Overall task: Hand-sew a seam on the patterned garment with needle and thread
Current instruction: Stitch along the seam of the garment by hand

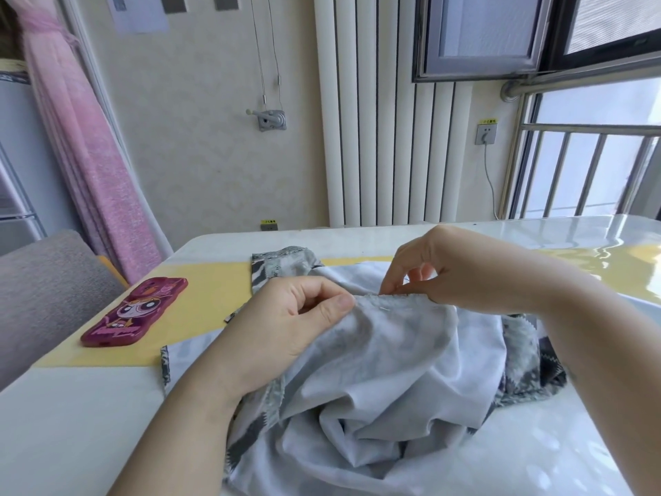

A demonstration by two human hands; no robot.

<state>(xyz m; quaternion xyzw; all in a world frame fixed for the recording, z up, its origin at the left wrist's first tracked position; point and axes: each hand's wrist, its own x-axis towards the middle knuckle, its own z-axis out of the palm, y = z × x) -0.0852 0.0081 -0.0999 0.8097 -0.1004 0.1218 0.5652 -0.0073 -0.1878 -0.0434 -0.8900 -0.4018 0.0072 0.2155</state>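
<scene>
Head view, one frame.

- Patterned garment: bunched on the bench, from the middle down to the near edge. The pale inner side faces up. Grey-and-white print shows along its left margin, at a flap toward the far edge, and in folds at its right side.
- Seam edge: a raised, slightly frayed fold across the top of the bunched cloth, held up between the two hands.
- Left hand: wrist rests on the garment. Its fingers are curled, and the thumb presses the left end of the seam edge against them, so it has a closed grip on cloth.
- Right hand: comes in from the right edge of the bench with the palm over the fold. Its fingers are bent, with the tips pinching down at the seam edge just right of the left thumb.
- A short pale sliver lies along the fold just below the right fingertips. It is too small to tell whether it is the needle. No thread can be made out.
- Phone in a pink cartoon case: flat on a yellow mat toward the left edge of the bench, well apart from both hands.
</scene>
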